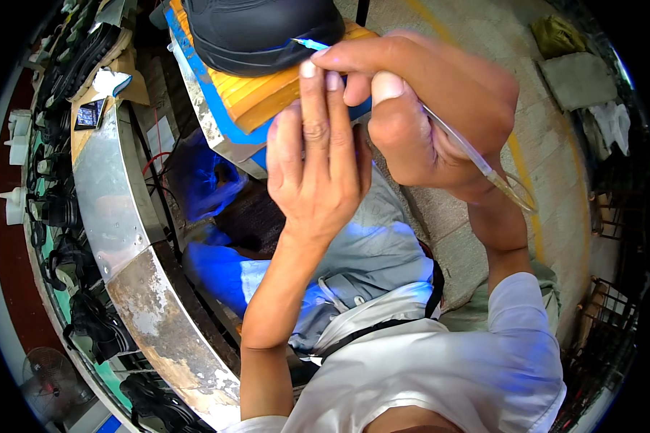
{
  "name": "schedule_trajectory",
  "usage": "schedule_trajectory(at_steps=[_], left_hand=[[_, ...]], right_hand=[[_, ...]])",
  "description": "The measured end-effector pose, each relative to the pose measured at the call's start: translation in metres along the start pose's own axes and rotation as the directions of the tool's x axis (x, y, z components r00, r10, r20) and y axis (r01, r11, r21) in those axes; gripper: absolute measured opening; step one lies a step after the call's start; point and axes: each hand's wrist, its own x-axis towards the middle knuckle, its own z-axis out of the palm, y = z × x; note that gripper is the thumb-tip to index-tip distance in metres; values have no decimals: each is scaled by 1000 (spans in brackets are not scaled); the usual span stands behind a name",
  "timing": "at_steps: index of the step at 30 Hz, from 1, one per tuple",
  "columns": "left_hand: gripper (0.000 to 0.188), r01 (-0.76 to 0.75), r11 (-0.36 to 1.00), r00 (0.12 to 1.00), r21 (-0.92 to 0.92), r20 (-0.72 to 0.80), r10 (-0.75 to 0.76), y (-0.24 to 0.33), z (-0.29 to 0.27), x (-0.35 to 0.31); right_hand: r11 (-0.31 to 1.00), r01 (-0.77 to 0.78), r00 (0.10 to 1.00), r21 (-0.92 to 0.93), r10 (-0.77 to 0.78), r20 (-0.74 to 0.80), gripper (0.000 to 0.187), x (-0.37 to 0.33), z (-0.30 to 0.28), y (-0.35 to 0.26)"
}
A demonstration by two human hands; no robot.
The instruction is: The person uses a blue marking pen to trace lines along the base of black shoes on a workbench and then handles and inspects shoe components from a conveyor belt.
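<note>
A black shoe (263, 32), cut off by the upper edge of the picture, rests on a yellow wooden block (263, 97). My right hand (437, 108) is closed around a slim pen-like tool (458, 138) with a clear shaft and a loop of thin tubing at its rear end. Its pointed tip, lit blue, meets the lower edge of the shoe's rounded end. My left hand (315, 155) is palm down with its fingers stretched out beside the block. Its fingertips are close to the right hand's fingers, just below the shoe; whether they touch is unclear.
Blue board (217, 101) shows under the block. Left of me runs a worn metal bench edge (112, 195), with a phone-like device (90, 114) on it. Beyond stand rows of black shoes (97, 325) and a fan (50, 375). A blue plastic bag (202, 177) hangs below.
</note>
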Motion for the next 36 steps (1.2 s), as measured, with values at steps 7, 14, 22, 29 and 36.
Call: schedule_trajectory(at_steps=[7, 14, 22, 29, 36], left_hand=[[50, -35, 999, 999, 26, -30, 36, -47, -19, -10], [47, -24, 996, 997, 85, -67, 29, -96, -30, -22], [45, 37, 982, 942, -183, -322, -96, -169, -13, -23], [57, 540, 556, 743, -632, 48, -668, -204, -25, 13], [102, 474, 879, 879, -49, 78, -470, -222, -18, 31]], right_hand=[[989, -1, 999, 151, 8, -49, 27, 2, 17, -1], [985, 74, 966, 157, -31, -258, 18, -6, 72, -3], [958, 62, 952, 280, 28, -306, 16, 14, 125, 5], [875, -29, 962, 483, 157, -226, 27, 36, 159, 59], [911, -155, 971, 381, 212, -113, 28, 48, 136, 82]])
